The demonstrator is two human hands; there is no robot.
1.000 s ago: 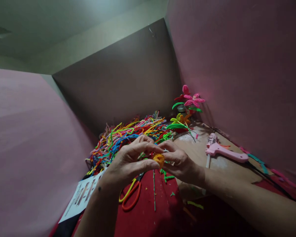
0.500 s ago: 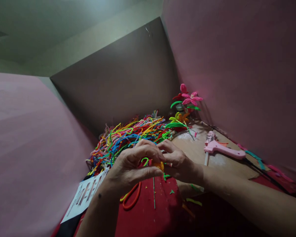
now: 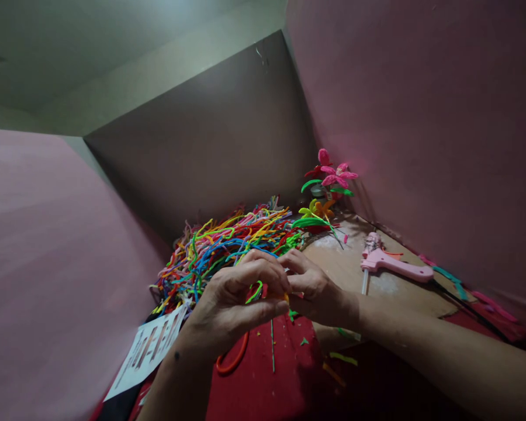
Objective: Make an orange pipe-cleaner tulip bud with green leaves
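Note:
My left hand (image 3: 241,292) and my right hand (image 3: 318,292) meet over the red table surface, fingertips touching. Between them is a small orange coiled pipe-cleaner piece (image 3: 286,297), of which only a sliver shows behind the fingers. The thumb and fingers of my left hand pinch it from the left. My right hand's fingers are bent in against it from the right. Just below my left hand lie scissors, their red handle loop (image 3: 232,365) showing and the rest covered. A thin green stem (image 3: 272,345) lies beneath the fingertips.
A large heap of coloured pipe cleaners (image 3: 228,234) lies behind my hands. A pink glue gun (image 3: 394,263) rests on brown cardboard (image 3: 333,257) at right, its cord trailing rightward. Pipe-cleaner flowers (image 3: 339,175) stand at the back. A printed sheet (image 3: 146,351) lies at left.
The orange piece, plainly visible earlier, has turned and become mostly covered as my left fingers closed over it. My left hand has come lower, hiding more of the scissors. The view has shifted slightly.

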